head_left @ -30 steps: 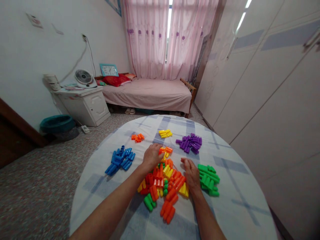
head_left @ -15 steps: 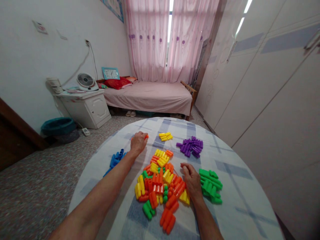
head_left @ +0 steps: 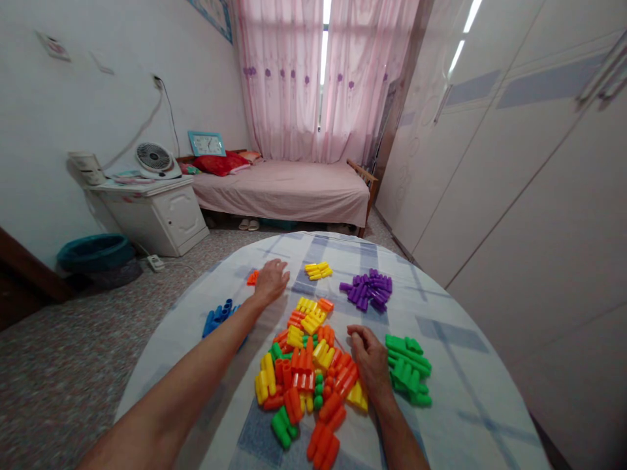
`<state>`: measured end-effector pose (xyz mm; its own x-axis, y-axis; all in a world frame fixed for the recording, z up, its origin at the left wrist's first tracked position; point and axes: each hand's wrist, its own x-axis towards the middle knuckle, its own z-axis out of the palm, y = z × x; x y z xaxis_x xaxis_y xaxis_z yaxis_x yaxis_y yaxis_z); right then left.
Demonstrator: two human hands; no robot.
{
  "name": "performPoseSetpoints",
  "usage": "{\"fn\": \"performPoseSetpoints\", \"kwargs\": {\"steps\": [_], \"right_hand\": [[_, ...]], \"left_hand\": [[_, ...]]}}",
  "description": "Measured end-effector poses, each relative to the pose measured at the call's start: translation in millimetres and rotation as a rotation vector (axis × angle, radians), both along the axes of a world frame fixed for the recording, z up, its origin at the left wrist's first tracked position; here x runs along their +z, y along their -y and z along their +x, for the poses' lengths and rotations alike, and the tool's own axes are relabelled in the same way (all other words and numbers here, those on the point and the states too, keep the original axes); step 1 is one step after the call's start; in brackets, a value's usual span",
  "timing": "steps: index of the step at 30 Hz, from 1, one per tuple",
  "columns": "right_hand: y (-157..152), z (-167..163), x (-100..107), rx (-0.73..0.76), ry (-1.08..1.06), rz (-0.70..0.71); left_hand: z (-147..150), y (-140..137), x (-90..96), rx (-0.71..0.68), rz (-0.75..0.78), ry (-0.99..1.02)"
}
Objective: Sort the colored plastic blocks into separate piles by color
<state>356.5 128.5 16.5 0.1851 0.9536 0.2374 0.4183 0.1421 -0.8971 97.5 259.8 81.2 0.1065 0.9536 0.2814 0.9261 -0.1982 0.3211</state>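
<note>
Orange, yellow and green plastic tube-shaped pieces lie in a mixed heap nearest the person, spread on a white cloth with blue-grey checks that covers a rounded table. At the heap's right edge rests the right hand, its fingers loosely curled; whether a piece sits between thumb and fingertips cannot be told. Just beyond that hand's outer side is a pile of bright green plastic pieces. Across on the left, a group of glossy blue plastic tubes is partly hidden behind the left forearm.

Farther out, the left hand is stretched over the cloth, released, with its fingers loosely extended; next to it, partly covered by it, shows a small cluster of orange plastic pieces. To its right lie a little set of yellow plastic pieces and, farther right, a larger pile of purple plastic tubes.

Past the table, a teal round bin stands on the speckled floor near a white cabinet bearing a white fan. Behind are a bed with a pink sheet and sheer pink curtains.
</note>
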Motion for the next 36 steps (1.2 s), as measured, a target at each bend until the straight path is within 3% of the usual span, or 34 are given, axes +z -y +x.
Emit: {"fn": "performPoseSetpoints", "kwargs": {"steps": [5,10,15,19,25,31,36], "right_hand": [[0.4,-0.5,0.9,-0.007,-0.007,0.018],[0.9,-0.4,2.7,-0.007,-0.005,0.013],[0.9,0.5,3.0,0.006,0.021,-0.005],[1.2,0.2,2.5,0.0,0.035,0.002],[1.0,0.3,0.9,-0.009,0.04,-0.007],[1.3,0.1,1.5,0.008,0.028,-0.029],[1.7,-1.3,4.8,0.001,0.05,-0.012]], "left_hand": [[68.9,23.0,-6.1,-0.376,-0.122,-0.062],[97.6,31.0,-19.1,-0.379,-0.172,-0.093],[74.7,18.1,-8.6,-0.295,-0.101,-0.042],[26.5,-5.2,9.3,-0.079,0.01,-0.067],[-30.4,-31.0,4.8,0.107,-0.077,-0.113],[-15.7,-8.0,4.1,0.044,-0.056,-0.114],[5.8,46.3,7.2,-0.253,-0.162,-0.014]]}}
